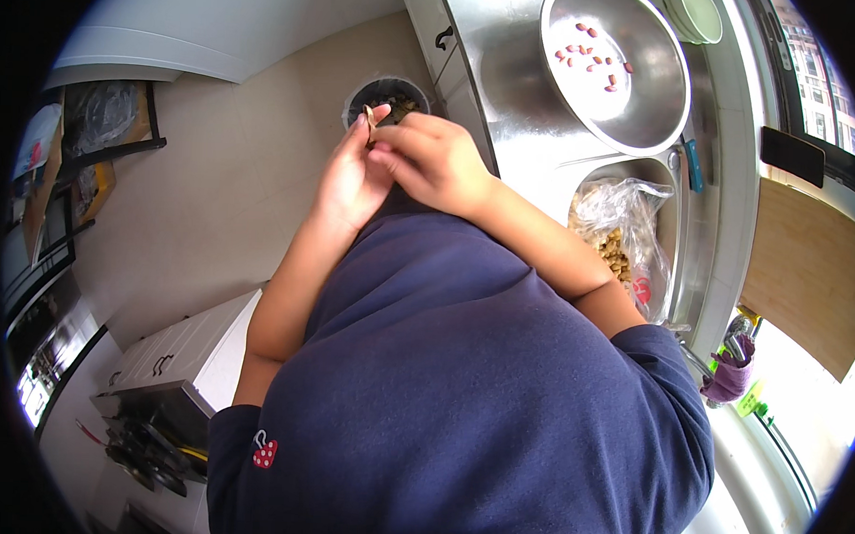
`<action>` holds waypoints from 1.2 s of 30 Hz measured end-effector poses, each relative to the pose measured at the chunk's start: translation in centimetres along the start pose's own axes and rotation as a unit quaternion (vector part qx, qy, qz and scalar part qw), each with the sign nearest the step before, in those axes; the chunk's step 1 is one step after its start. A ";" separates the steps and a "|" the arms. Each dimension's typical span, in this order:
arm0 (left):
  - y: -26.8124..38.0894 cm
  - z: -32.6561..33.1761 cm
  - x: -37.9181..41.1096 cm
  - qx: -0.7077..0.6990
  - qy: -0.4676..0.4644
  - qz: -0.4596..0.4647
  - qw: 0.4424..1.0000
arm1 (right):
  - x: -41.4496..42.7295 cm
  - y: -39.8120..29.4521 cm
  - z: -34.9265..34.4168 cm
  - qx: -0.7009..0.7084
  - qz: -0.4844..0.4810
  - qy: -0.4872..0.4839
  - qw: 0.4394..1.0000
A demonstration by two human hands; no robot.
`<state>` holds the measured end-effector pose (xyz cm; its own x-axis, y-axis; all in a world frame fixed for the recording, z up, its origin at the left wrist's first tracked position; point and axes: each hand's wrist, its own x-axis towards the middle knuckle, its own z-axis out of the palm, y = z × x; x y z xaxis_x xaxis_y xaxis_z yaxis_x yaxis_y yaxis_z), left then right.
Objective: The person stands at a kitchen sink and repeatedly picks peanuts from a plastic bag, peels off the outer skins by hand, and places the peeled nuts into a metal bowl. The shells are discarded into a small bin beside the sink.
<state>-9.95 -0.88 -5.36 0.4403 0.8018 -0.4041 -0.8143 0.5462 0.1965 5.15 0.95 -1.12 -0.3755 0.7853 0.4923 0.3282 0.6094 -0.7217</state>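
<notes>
My left hand (348, 183) pinches a peanut shell (369, 118) upright between its thumb and fingers. My right hand (442, 161) meets it from the right, with its curled fingers closed on the shell's lower end. Whether a kernel sits inside the shell is hidden. Beneath both hands, a round lined bin (353, 98) on the floor holds dark shell scraps (403, 105). To the right, several reddish-brown peanut kernels (598, 60) lie scattered in a large steel bowl (641, 112). Unshelled peanuts (614, 256) fill part of a clear plastic bag (631, 203) in the sink.
The steel counter (508, 79) borders my right side, above a white cabinet (429, 20). Beyond the sink (672, 233) are a blue-handled tool (694, 167), a dark phone-like slab (791, 156) and a wooden board (802, 266). A rack with plastic bags (104, 114) stands left.
</notes>
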 end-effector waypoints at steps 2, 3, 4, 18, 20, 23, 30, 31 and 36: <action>1.1 -3.5 0.9 0.068 -0.044 -0.015 0.997 | 0.2 -0.4 -0.8 0.073 0.087 0.018 0.993; 0.9 -3.0 1.1 0.161 0.030 0.011 0.986 | 0.2 -0.2 -1.0 0.059 0.106 0.033 0.992; 0.5 -2.0 1.1 0.253 0.103 0.035 0.961 | 0.2 -0.2 -1.2 0.097 0.162 0.042 0.981; 0.7 5.2 -1.5 0.725 0.025 0.458 0.513 | 0.0 -0.1 -1.5 0.535 0.454 0.057 0.711; 0.5 5.7 -1.4 0.737 0.024 0.474 0.481 | 0.0 -0.3 -1.4 0.513 0.454 0.057 0.726; 0.3 5.9 -1.2 0.748 0.025 0.492 0.445 | 0.0 -0.4 -1.4 0.500 0.449 0.057 0.738; 0.3 6.2 -0.9 0.761 0.012 0.484 0.431 | -0.4 -0.2 -1.7 0.447 0.446 0.049 0.774; 0.3 6.2 -0.8 0.763 0.009 0.476 0.438 | -0.4 -0.3 -1.7 0.427 0.444 0.049 0.787; 0.1 6.7 -0.4 0.762 -0.022 0.463 0.451 | -0.9 -0.6 -2.2 0.356 0.432 0.075 0.825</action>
<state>-7.67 0.46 0.85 0.2132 0.8430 0.4939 0.5350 -0.5237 0.6629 7.18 0.14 -0.08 -0.1393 0.9301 -0.3399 -0.1949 -0.3623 -0.9115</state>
